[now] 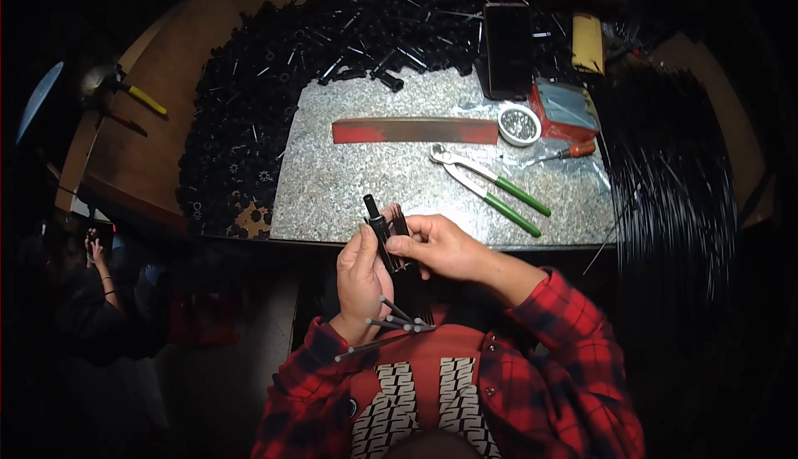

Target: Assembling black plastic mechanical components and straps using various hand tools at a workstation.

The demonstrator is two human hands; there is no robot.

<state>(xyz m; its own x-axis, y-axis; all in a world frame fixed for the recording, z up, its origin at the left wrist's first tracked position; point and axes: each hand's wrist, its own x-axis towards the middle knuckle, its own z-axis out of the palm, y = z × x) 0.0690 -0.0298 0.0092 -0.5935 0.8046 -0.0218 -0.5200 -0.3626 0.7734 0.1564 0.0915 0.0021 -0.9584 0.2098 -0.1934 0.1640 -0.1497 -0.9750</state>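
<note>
Just in front of the table's near edge, I hold a black tubular part (379,228) with a narrow stem pointing up. My left hand (359,280) is closed around its lower body, the thumb against its side. On its right, my right hand (449,247) pinches a small cluster of thin dark strips (401,225) against the part. Fingers hide where the strips meet the tube. Below my hands, several thin rods with grey ends (401,324) stick out above my lap.
Green-handled pincers (486,191), a red-sided bar (416,132), a white cup (519,125) and an orange-handled screwdriver (575,152) lie on the speckled tabletop (332,181). Behind are heaped black parts (249,68) and a phone (508,52). Long dark rods (677,201) overhang rightward. Another person (104,276) stands left.
</note>
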